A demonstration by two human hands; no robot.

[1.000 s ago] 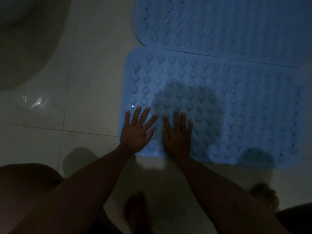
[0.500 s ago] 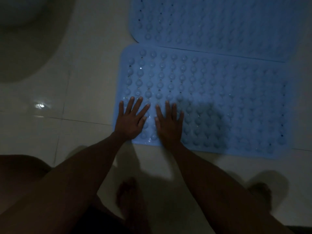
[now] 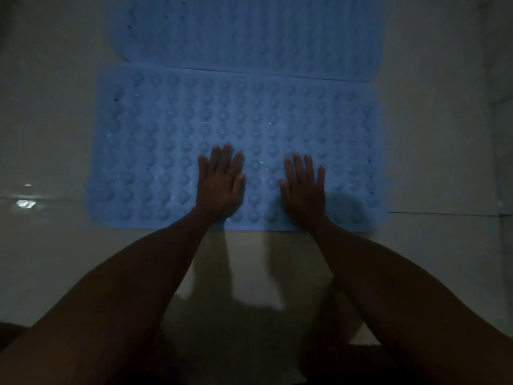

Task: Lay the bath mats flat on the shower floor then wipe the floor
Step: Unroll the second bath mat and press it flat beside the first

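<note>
Bath mats, two of them, both pale blue and studded with rows of round bumps, lie flat on the tiled shower floor (image 3: 433,151). The near bath mat (image 3: 172,140) has its long axis running left to right across the view, its long near edge facing the person. The far bath mat (image 3: 249,34) lies parallel to it, long axis also left to right, and its near long edge meets or slightly overlaps the far edge of the near one; which of the two cannot be told in the dim light.

Both hands rest palm down on the near mat, close to its near edge. The left hand (image 3: 220,184) lies around the middle of the mat's length, its fingers straight and close together, pointing away from the person. The right hand (image 3: 304,187) lies just beside it to the right, a gap of mat between them, fingers straight and slightly spread. Neither hand grips anything.

A bright glint (image 3: 26,202) shows on the floor at the left, beside a grout line.
</note>
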